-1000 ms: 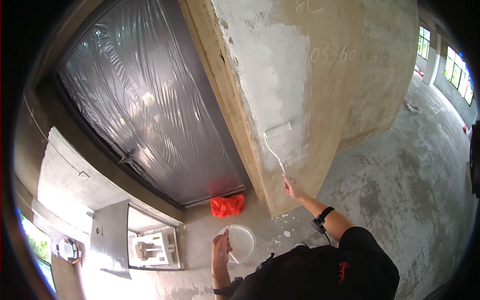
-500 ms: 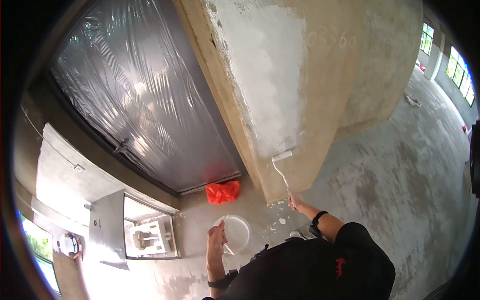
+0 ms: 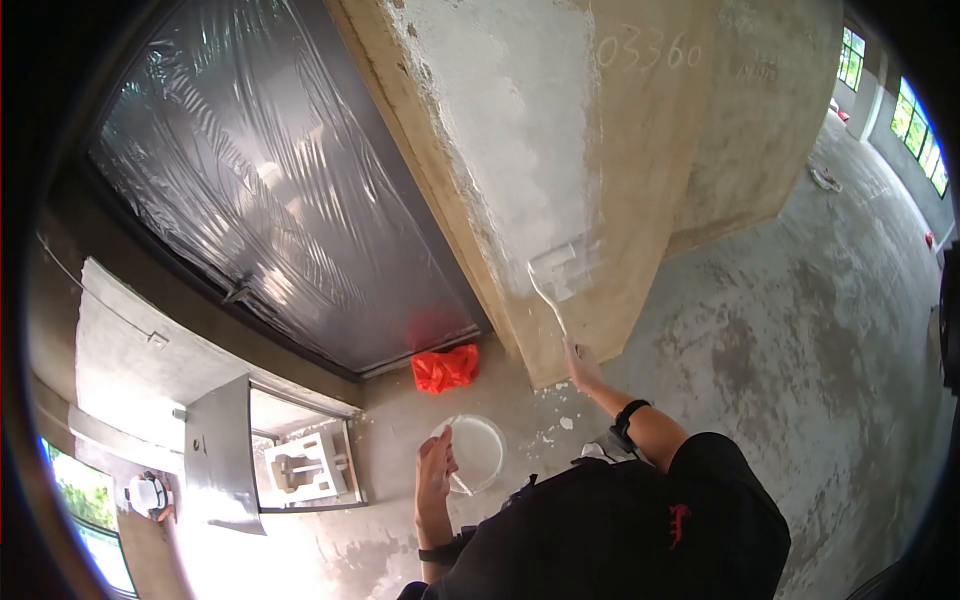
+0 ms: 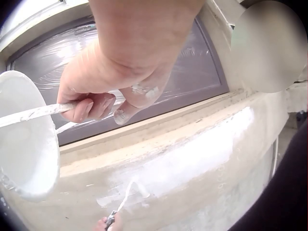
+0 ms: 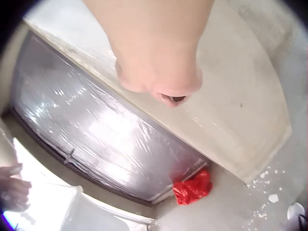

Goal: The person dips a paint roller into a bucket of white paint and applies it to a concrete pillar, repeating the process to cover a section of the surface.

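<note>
Left hand [image 3: 434,478] clamped round the white handle [image 4: 33,114], presumably to support the bucket [image 3: 486,450] just beside it; right hand [image 3: 584,370] clamped round the grip [image 4: 111,219], roller [image 3: 555,257] beyond its fingers, against the wall [image 3: 640,190], apparently for reach.

Fingers [image 4: 84,110] grip 1 white rod [image 4: 33,115] beside 1 white bucket [image 4: 56,154].

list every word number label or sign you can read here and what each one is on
"03360", pale handwritten digits on the wall
Fainter writing to the right of it on the wall: too faint to read
Red mark on the black shirt: too small to tell whether it holds any lettering
</note>
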A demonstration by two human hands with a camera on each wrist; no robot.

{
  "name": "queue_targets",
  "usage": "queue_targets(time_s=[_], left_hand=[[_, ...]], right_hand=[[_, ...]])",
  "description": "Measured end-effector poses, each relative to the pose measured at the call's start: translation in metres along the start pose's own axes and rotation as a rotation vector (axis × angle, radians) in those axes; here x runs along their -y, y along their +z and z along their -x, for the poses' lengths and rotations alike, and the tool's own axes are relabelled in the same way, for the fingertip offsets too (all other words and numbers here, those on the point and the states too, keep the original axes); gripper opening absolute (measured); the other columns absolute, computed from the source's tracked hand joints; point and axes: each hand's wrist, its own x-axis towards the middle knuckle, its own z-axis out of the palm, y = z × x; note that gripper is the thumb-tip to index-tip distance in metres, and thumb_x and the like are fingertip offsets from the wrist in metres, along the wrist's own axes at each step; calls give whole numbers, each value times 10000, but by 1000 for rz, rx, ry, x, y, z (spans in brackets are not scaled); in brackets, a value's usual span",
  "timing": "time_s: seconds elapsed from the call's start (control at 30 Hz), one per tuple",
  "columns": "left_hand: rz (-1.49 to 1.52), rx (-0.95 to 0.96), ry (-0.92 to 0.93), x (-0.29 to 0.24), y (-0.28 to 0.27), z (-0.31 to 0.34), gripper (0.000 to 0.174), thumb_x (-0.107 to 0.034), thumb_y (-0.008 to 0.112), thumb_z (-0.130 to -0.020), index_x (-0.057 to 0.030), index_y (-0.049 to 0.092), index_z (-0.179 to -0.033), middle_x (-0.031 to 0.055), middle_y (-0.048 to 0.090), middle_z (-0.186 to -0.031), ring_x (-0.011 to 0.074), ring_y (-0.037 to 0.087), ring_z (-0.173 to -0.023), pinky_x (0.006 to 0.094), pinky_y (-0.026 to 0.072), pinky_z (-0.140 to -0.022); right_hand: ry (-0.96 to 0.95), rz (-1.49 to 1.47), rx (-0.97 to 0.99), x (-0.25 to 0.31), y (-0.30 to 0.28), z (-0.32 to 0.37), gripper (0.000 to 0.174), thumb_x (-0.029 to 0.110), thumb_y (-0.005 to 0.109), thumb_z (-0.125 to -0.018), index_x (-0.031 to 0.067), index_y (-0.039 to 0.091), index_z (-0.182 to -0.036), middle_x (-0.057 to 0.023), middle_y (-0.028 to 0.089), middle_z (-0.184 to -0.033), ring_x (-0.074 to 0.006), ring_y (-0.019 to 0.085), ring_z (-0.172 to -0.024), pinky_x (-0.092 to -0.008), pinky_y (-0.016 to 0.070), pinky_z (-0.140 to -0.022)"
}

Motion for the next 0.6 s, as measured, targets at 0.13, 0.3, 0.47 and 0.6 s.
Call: queue_targets(time_s=[0.13,0.3,0.47,0.6], left_hand=[[2,-4,-8,0,1,-2,368,-304,637,-879,-137,401,-651,-66,326,-551,42,271,-423,217,239,-381],[-3,-28,-14,3,1,-4,356,-317,647,-876,-139,427,-660,-71,320,-528,39,271,-406,211,243,-381],[5,5,22,2,-3,-1,351,-298,633,-883,-117,438,-655,-64,336,-545,43,276,-420,215,257,-385],[20,18,30,0,-5,3,350,-298,634,-883,-117,442,-653,-64,333,-545,43,276,-421,216,258,-386]], right_hand=[[-208,-184,29,64,-6,-19,546,455,400,-964,94,388,-555,27,363,-485,-75,352,-464,-291,268,-440],[-290,-299,107,150,-18,-37,553,501,394,-957,109,377,-566,39,353,-479,-62,330,-417,-251,248,-392],[-371,-348,148,222,-32,-52,570,547,383,-946,112,379,-577,40,352,-474,-56,325,-400,-231,258,-379],[-393,-374,169,288,-47,-52,624,567,390,-929,84,411,-534,11,368,-449,-87,369,-415,-273,298,-402]])
